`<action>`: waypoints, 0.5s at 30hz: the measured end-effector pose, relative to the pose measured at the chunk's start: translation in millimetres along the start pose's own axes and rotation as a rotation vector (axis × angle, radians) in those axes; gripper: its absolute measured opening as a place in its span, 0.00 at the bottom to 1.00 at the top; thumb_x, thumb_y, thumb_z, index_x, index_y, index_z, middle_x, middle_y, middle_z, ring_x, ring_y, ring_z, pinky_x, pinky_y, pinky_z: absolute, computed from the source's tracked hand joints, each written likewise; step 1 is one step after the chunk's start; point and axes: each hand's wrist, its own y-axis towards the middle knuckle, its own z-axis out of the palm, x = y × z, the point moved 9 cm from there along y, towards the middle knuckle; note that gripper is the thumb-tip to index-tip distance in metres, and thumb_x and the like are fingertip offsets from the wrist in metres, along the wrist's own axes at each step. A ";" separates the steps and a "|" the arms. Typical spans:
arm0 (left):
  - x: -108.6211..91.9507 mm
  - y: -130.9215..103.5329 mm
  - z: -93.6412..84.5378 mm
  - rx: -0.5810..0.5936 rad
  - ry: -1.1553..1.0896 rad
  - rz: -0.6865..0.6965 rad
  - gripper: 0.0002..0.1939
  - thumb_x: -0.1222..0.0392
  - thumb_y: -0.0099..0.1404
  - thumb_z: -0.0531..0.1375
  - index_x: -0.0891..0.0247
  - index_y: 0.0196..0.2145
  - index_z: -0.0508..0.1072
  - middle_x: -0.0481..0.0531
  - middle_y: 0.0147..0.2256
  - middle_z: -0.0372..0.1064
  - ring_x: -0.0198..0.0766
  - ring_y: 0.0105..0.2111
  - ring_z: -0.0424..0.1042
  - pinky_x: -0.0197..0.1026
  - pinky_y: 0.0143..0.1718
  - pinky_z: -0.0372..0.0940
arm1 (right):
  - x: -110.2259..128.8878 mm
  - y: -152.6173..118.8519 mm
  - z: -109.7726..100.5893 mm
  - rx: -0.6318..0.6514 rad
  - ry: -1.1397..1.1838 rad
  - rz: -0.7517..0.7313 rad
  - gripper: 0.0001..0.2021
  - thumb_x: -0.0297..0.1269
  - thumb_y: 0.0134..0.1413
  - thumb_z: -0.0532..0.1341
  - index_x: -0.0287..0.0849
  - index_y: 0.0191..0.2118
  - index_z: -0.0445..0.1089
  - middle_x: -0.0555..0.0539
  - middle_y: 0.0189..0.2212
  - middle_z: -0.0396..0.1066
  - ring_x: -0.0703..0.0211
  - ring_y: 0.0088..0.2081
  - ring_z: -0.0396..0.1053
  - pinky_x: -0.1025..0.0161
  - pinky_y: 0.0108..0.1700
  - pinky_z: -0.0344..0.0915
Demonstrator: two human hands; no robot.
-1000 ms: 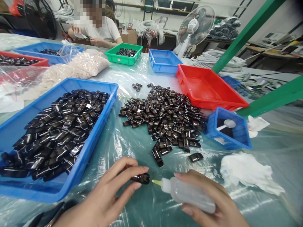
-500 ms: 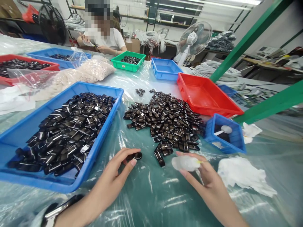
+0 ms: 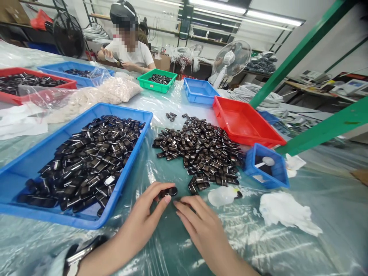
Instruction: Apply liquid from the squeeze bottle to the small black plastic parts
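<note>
My left hand (image 3: 152, 205) pinches a small black piece (image 3: 169, 191) between thumb and fingers, just above the green table covering. Close to its right, my right hand (image 3: 198, 220) reaches toward that piece with fingers extended and nothing visible in them. A translucent white bottle (image 3: 222, 196) lies on its side beyond my right hand. Behind both hands spreads a heap of similar black pieces (image 3: 201, 147). On the left stands a large blue tray (image 3: 130, 166) filled with more of them.
An open red tray (image 3: 247, 120) and a small blue bin (image 3: 268, 178) with a white scoop stand at the right. White crumpled cloth (image 3: 287, 214) lies nearer. Across the table sits another person (image 3: 140, 55) behind a green tray (image 3: 158, 86). A green post slants at the right.
My right hand has let go of the bottle, which now lies on the table, and has moved left beside my left hand. The left still holds the black piece. The view has tilted up slightly.
</note>
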 end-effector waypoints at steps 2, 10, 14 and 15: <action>-0.8 0.1 0.5 0.000 -0.003 0.018 0.12 0.57 0.70 0.50 0.54 0.50 0.67 0.50 0.46 0.67 0.44 0.51 0.64 0.47 0.49 0.61 | -3.2 8.7 11.1 0.041 0.007 0.007 0.13 0.24 0.63 0.51 0.40 0.43 0.72 0.42 0.33 0.73 0.52 0.33 0.70 0.56 0.31 0.70; -8.2 -2.2 1.8 0.012 -0.002 0.072 0.12 0.60 0.71 0.51 0.54 0.51 0.66 0.51 0.45 0.67 0.44 0.47 0.67 0.47 0.46 0.64 | -29.5 17.4 7.4 0.047 0.336 0.273 0.09 0.31 0.63 0.51 0.43 0.34 0.68 0.43 0.33 0.69 0.52 0.35 0.68 0.54 0.36 0.69; -15.6 -6.7 2.7 0.032 -0.002 0.144 0.13 0.63 0.71 0.51 0.52 0.51 0.66 0.51 0.45 0.67 0.43 0.46 0.67 0.46 0.46 0.63 | -38.1 13.3 -1.5 0.063 0.706 0.520 0.06 0.37 0.63 0.53 0.44 0.37 0.65 0.49 0.29 0.69 0.62 0.28 0.70 0.63 0.31 0.70; -17.3 -7.8 3.2 0.040 -0.003 0.165 0.13 0.63 0.71 0.52 0.52 0.51 0.66 0.51 0.45 0.67 0.42 0.46 0.67 0.47 0.47 0.62 | -37.6 11.6 -0.3 0.080 0.804 0.570 0.06 0.38 0.63 0.54 0.44 0.36 0.65 0.50 0.27 0.69 0.63 0.27 0.70 0.64 0.31 0.70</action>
